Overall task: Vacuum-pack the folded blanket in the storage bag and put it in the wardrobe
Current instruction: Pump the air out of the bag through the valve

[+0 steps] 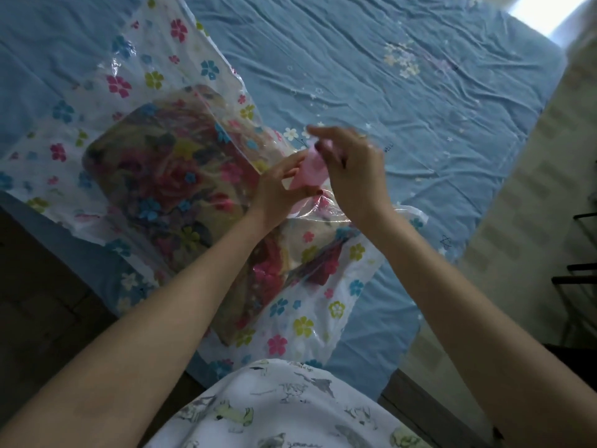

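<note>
While the blanket lies folded inside the bag on the bed, a small pink piece, probably the zip slider, is pinched at the bag's edge by the left hand and the right hand. Thin, slick, crinkly film is shown, printed with flowers; it is likely to slip, so the seal edge is best gripped. Soft, bulky plush is expected to compress readily.

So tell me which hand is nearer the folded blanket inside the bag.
Left. The left hand hangs over the edge of the blanket, fingers on the pink piece; the right hand is further out, over the bed sheet.
</note>
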